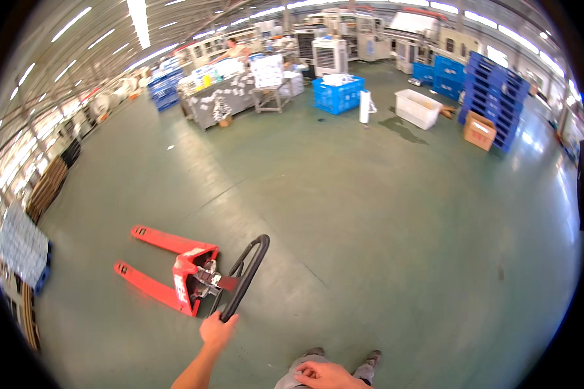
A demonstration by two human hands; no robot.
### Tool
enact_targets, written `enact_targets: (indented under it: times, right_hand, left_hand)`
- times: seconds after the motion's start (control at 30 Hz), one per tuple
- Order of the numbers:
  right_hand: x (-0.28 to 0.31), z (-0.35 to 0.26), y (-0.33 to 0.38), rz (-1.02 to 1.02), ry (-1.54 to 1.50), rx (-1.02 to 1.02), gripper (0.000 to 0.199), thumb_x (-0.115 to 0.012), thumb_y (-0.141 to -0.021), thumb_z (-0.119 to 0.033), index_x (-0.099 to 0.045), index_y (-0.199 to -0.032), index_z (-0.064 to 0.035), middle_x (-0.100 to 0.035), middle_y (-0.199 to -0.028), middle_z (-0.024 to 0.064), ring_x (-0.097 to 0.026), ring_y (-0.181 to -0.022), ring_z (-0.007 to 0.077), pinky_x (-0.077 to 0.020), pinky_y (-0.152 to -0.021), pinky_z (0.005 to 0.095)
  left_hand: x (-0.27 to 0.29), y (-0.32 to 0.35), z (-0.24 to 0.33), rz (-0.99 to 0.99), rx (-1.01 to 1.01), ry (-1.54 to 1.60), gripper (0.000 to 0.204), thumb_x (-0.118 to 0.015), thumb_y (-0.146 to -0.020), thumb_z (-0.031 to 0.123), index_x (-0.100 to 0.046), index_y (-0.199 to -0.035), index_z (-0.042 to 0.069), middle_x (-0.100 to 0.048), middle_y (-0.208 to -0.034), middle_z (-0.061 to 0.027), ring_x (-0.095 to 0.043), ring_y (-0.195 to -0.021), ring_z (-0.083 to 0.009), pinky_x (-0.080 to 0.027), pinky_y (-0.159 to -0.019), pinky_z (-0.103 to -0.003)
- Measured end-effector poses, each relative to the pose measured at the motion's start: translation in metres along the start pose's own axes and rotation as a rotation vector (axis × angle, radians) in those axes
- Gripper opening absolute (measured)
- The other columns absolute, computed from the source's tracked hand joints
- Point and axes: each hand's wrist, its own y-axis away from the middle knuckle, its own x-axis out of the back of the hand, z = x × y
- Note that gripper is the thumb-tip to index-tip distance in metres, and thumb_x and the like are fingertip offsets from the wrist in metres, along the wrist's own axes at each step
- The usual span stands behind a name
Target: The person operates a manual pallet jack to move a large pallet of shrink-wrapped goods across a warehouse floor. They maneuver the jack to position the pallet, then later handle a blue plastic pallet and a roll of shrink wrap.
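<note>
My left hand (217, 330) is closed around the lower end of the black loop handle (248, 279) of a red pallet jack (187, 275). The jack stands on the green floor to my front left, its two forks pointing away to the left with no load on them. My right hand (324, 375) hangs in front of my grey trousers at the lower edge, loosely bent, with the fingers a little apart and nothing seen in them.
Wrapped goods (23, 243) on a blue pallet stand at the far left. Ahead are a cluttered workbench (217, 97) with a person behind it, a blue crate (337, 96), a white bin (418, 109), a cardboard box (479, 131) and stacked blue pallets (493, 94). Machines line the back.
</note>
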Motion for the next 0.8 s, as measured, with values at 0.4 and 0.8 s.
enact_targets:
  times: [0.4,0.8]
  right_hand:
    - [0.22,-0.257,0.075,-0.104,0.027,0.225,0.035,-0.067,-0.084,-0.028,-0.06,-0.111,-0.0082,-0.065,-0.098,0.0049,-0.061,-0.089,0.019,-0.05,-0.075,0.0325]
    - [0.414,-0.627,0.003,0.261,0.172,0.956,0.029,-0.06,-0.085,-0.035,-0.065,-0.089,-0.0062,-0.065,-0.082,0.0089,-0.062,-0.078,0.0267,-0.0469,-0.068,0.0358]
  left_hand:
    - [0.284,0.18,0.084,0.925,-0.109,0.106,0.031,-0.053,-0.084,0.019,-0.041,-0.061,0.002,-0.037,-0.052,-0.0117,-0.036,-0.047,-0.0248,-0.03,-0.047,-0.036]
    - [0.592,0.257,0.369,1.131,-0.181,0.29,0.031,-0.048,-0.089,0.012,-0.04,-0.063,0.0,-0.04,-0.052,-0.0056,-0.034,-0.048,-0.0115,-0.028,-0.045,-0.029]
